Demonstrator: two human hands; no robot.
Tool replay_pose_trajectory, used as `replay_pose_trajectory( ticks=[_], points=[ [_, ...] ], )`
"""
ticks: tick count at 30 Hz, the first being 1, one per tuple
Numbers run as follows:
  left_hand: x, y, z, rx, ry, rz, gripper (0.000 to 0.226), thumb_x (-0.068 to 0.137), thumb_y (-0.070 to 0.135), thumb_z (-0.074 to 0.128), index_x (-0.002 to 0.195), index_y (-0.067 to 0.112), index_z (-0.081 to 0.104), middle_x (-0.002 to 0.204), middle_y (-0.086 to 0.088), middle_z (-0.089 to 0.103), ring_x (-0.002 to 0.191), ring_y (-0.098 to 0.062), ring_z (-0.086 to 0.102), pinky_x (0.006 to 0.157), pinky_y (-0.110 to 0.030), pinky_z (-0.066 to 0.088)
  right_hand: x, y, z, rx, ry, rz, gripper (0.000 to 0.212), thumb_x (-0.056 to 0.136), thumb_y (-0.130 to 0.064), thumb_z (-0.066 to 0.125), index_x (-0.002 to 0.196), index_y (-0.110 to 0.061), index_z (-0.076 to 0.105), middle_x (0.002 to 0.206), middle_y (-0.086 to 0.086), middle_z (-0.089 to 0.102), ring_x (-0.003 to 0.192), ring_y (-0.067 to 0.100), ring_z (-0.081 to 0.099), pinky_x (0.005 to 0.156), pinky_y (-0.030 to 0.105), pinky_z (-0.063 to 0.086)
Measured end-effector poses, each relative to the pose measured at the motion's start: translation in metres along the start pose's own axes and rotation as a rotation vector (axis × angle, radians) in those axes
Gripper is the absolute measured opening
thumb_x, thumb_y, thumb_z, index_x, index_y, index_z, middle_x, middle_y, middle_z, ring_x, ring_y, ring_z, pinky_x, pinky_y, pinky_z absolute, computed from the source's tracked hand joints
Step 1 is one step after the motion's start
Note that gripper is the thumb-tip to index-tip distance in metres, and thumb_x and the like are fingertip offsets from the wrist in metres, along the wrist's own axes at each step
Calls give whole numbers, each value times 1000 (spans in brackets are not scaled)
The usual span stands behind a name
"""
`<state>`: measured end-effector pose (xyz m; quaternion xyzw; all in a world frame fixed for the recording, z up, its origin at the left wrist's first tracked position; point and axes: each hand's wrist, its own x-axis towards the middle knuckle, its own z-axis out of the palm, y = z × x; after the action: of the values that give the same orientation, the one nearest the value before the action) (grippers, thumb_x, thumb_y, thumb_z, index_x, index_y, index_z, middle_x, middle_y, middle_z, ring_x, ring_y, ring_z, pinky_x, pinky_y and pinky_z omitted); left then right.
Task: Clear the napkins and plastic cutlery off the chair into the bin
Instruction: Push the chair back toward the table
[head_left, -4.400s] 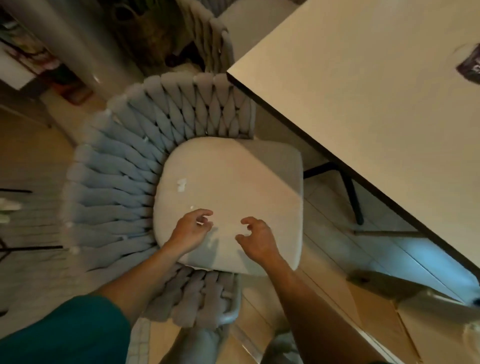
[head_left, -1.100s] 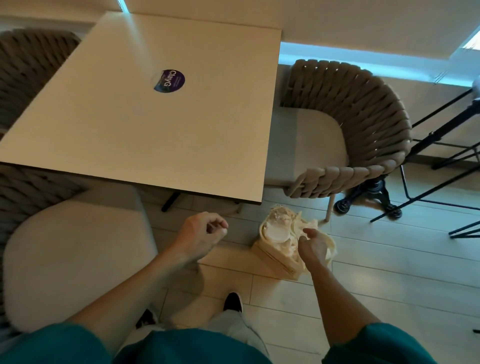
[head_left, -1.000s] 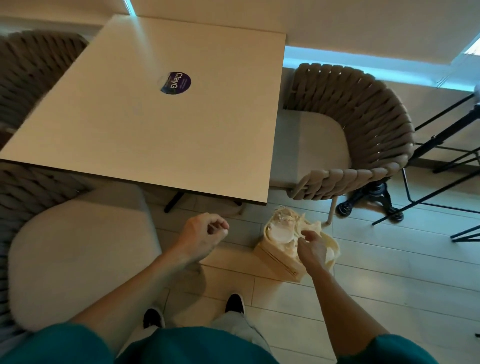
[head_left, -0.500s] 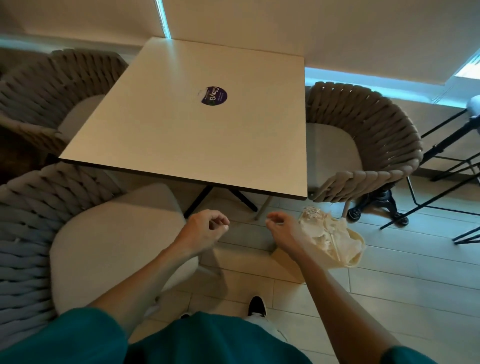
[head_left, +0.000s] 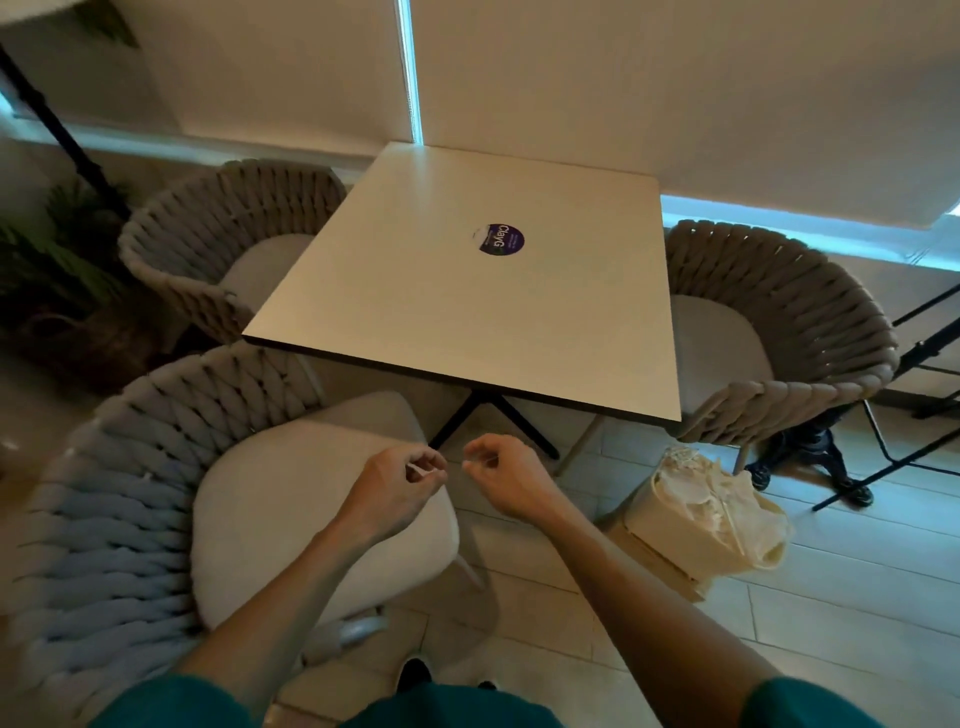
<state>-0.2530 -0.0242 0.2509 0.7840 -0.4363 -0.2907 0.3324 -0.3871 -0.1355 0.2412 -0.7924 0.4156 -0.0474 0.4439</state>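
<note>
At the far left, a dark plant (head_left: 49, 275) is seen beside a woven chair (head_left: 208, 228) pushed under the table's left edge. Nearer, a second woven chair with a pale seat cushion (head_left: 291, 499) is set at the lower left, its rope back (head_left: 119, 499) curving round the cushion. No napkins or cutlery can be made out on this cushion.

The left hand (head_left: 397, 486) is held above the cushion's right edge, its fingers curled round a small white scrap (head_left: 418, 470); what the scrap is cannot be told. Just to its right, apart from it, the right hand (head_left: 506, 475) is held over the floor with fingers curled, and a tiny pale speck seems to be pinched at the fingertips, though this is too small to confirm. Teal sleeves (head_left: 171, 701) are seen at the bottom edge.

Behind the hands, a square table (head_left: 467, 322) is marked by 1 round purple sticker (head_left: 498, 239). Right of the hands, the bin (head_left: 670, 525) stands on the tiled floor, lined with a crumpled pale bag (head_left: 727, 512) and filled with pale rubbish. A third woven chair (head_left: 795, 332) is placed beyond it, and black stand legs (head_left: 904, 441) are seen at the far right.
</note>
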Motion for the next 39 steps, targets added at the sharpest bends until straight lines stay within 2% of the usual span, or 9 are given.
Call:
replay_pose_trajectory(
  ticks=[3, 7, 12, 17, 22, 26, 29, 34, 39],
  points=[
    [-13, -4, -5, -20, 41, 13, 8, 86, 26, 67, 91, 21, 69, 87, 8, 66, 77, -4, 60, 69, -22, 51, -5, -13, 20, -42, -58, -43, 29, 92, -32, 57, 118, -23, 63, 122, -2, 62, 110, 11, 58, 91, 27, 48],
    [-25, -19, -13, -37, 68, 16, 4, 86, 26, 67, 90, 25, 68, 88, 11, 65, 76, -2, 60, 62, -10, 44, -10, -26, 38, -80, -58, -70, 29, 88, -39, 59, 115, -29, 64, 121, -3, 60, 110, 14, 58, 93, 36, 51],
    [-36, -51, -30, -21, 85, 0, 8, 85, 27, 67, 90, 32, 66, 92, 11, 65, 80, -6, 61, 71, -22, 51, -15, -34, 63, -92, -61, -78, 31, 91, -35, 55, 121, -29, 59, 124, 0, 56, 111, 15, 56, 95, 33, 48],
    [-44, -106, -52, 9, 57, 41, 13, 84, 27, 68, 85, 39, 63, 94, 11, 65, 79, -6, 62, 74, -26, 54, -21, -45, 111, -92, -17, -77, 30, 92, -24, 53, 122, -26, 58, 129, -2, 54, 116, 14, 53, 96, 28, 44],
    [-52, -171, -76, 58, -2, 98, 12, 85, 27, 67, 86, 38, 64, 92, 9, 65, 76, -6, 62, 68, -17, 50, -17, -54, 164, -110, 9, -53, 32, 92, -27, 53, 124, -28, 57, 126, -2, 55, 114, 13, 54, 97, 30, 46],
    [-68, -227, -103, 131, -40, 97, 8, 84, 27, 67, 89, 33, 65, 91, 11, 64, 75, -5, 61, 69, -19, 49, -21, -63, 211, -79, 27, -10, 32, 92, -28, 55, 124, -27, 58, 124, -2, 58, 111, 13, 56, 91, 27, 47],
    [-83, -267, -127, 208, -54, 62, 11, 83, 27, 68, 88, 35, 62, 92, 9, 62, 78, -6, 59, 73, -24, 49, -29, -73, 245, -76, 14, 16, 31, 93, -28, 54, 124, -26, 57, 125, -1, 58, 109, 13, 56, 86, 24, 47],
    [-102, -321, -161, 352, -41, -27, 12, 84, 29, 66, 88, 37, 58, 96, 7, 60, 88, -8, 55, 77, -24, 43, -43, -88, 288, -90, -43, 23, 33, 93, -33, 54, 125, -26, 57, 125, 0, 57, 113, 15, 54, 96, 29, 46],
    [-120, -367, -187, 748, -57, -56, 13, 81, 45, 55, 94, 44, 59, 102, 13, 63, 96, -10, 56, 80, -28, 47, -52, -90, 316, -102, -129, 49, 33, 92, -36, 55, 124, -27, 56, 125, 0, 56, 108, 13, 54, 93, 28, 46]
  ],
)
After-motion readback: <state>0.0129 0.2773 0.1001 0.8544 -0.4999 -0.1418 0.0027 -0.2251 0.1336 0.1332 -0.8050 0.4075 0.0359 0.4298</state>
